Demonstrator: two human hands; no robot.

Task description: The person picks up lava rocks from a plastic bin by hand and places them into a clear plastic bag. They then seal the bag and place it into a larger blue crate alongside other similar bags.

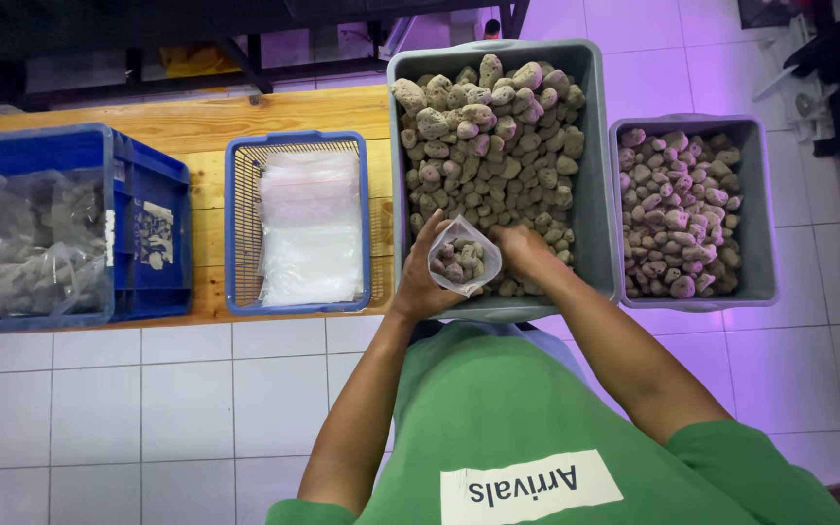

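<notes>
My left hand (pixel 422 282) holds a small clear plastic bag (pixel 462 255) open; it has several grey porous stones inside. My right hand (pixel 522 248) rests on the stones at the near end of a large grey bin (pixel 595 175), right beside the bag's mouth, with its fingers curled down among the stones. The bin is heaped with rough grey-brown stones (pixel 488 126). Whether the right hand has stones in it is hidden.
A smaller grey bin (pixel 758 224) of similar stones (pixel 678 209) stands to the right. A blue mesh basket (pixel 240 224) holding a stack of clear bags (pixel 311 228) sits on a wooden bench (pixel 196 117). A blue crate (pixel 148 233) of filled bags is at far left. White tiled floor (pixel 148 408) below.
</notes>
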